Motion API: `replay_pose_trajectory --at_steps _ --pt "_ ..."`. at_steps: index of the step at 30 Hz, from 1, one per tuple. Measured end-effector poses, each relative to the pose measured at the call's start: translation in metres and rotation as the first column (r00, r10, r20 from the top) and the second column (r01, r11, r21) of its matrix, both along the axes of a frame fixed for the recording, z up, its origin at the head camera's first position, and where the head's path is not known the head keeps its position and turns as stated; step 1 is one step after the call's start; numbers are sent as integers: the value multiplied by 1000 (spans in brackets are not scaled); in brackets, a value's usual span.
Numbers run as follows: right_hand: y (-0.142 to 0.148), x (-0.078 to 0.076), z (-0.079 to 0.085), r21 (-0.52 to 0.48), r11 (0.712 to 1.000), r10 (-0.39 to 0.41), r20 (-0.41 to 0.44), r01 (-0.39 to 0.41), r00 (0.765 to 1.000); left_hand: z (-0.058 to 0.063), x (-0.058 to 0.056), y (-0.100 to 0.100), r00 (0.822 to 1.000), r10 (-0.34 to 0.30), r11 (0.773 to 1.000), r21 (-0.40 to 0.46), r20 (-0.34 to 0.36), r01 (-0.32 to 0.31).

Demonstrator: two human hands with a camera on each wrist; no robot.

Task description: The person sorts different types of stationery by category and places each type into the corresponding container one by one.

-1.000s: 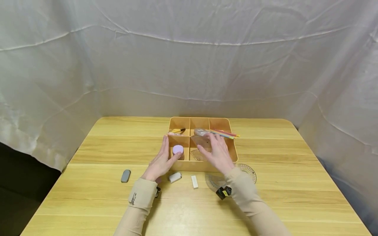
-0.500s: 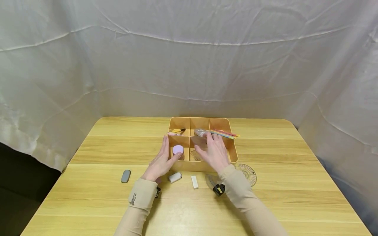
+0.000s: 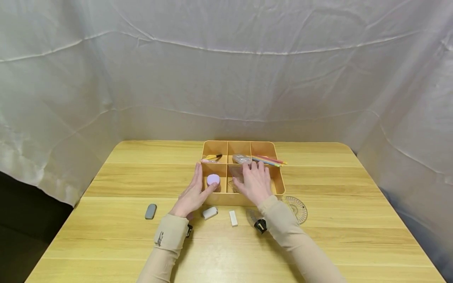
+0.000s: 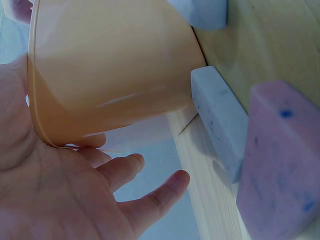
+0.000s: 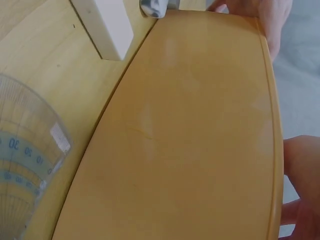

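An orange divided storage box (image 3: 215, 199) stands on the table. My left hand (image 3: 192, 192) grips its front left corner, fingers along the outside wall and thumb over the front rim by a round lilac item (image 3: 213, 179). My right hand (image 3: 255, 182) reaches into the wide front right compartment, fingers bent downward. Beside those fingers a clear ruler-like sheet (image 3: 235, 171) leans in the compartment; whether they pinch it is hidden. Behind sits a clear, rounded item (image 3: 242, 158), with coloured pencils (image 3: 269, 160) to its right. The left wrist view shows the left palm (image 4: 55, 185) against the wall.
In front of the box lie a white eraser (image 3: 233, 218), a small pale block (image 3: 210, 213) and clear protractors (image 3: 296, 209). A grey oval item (image 3: 150, 211) lies to the left. A pink speckled block (image 4: 280, 165) is close under the left wrist. A yellow-and-black pen-like item (image 3: 214, 157) lies back left.
My right hand has shifted slightly left and lower into the front compartment, its fingertips drawing back from the clear rounded item. The left hand has stayed in place.
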State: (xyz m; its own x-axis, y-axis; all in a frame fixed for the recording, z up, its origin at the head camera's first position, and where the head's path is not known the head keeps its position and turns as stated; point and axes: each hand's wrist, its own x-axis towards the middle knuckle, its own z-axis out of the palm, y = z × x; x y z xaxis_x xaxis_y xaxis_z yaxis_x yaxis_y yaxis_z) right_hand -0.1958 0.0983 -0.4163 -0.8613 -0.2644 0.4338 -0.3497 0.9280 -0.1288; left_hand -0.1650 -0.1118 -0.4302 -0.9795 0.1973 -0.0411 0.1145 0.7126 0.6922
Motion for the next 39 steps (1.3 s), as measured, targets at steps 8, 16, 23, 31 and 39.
replay_pose_trajectory --at_steps 8,16,23,31,39 --pt "-4 -1 -3 52 998 -21 2 21 1000 0 0 0 1000 0 1000 0 6 0" --pt "-7 -2 -2 66 998 -22 0 22 1000 0 0 -1 1000 8 1000 -1 8 -8" --pt "5 12 3 -62 996 66 6 -66 998 1 2 0 1000 2 1000 7 12 -2" --pt "74 31 15 -603 723 208 -277 -338 938 2 2 -1 1000 -5 1000 3 4 5" --pt "167 16 -18 -630 773 122 264 75 957 4 3 -7 1000 0 1000 9 -7 0"
